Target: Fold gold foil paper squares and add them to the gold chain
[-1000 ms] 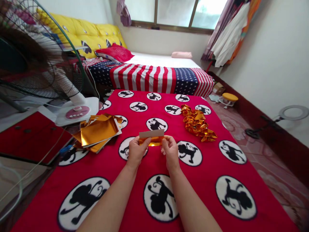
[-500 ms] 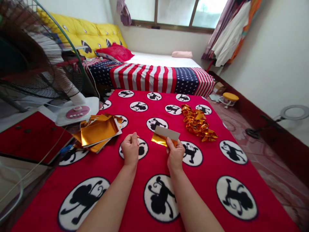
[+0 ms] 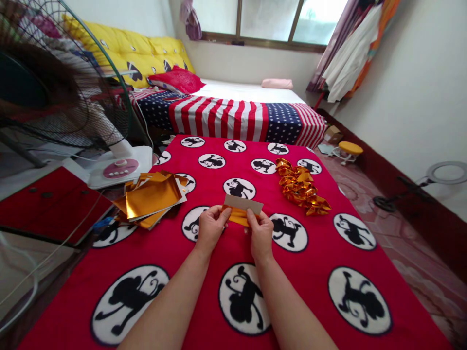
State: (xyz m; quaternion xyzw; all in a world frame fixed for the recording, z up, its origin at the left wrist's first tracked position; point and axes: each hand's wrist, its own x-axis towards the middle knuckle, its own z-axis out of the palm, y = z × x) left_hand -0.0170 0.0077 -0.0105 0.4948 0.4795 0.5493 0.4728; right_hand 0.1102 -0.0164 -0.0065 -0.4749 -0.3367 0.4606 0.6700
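A folded sheet of gold foil paper (image 3: 239, 216) with a grey strip along its far edge is held between both hands above the red cloth. My left hand (image 3: 211, 226) pinches its left end with thumb and fingers. At the right end, my right hand (image 3: 261, 231) grips it the same way, thumb on top. To the left lies a loose stack of flat gold sheets (image 3: 153, 197). Several folded gold foil pieces (image 3: 301, 187) sit in a bunch on the right part of the cloth.
The red cloth (image 3: 299, 301) has black monkey figures in white circles. A fan base (image 3: 124, 165) stands at the left, beside a red-topped cabinet (image 3: 54, 204). Behind are a bed (image 3: 233, 119) and, on the right, a yellow stool (image 3: 350, 147).
My left hand has moved right and taken hold of the sheet's left end. The sheet has shifted slightly left and now lies level between both hands.
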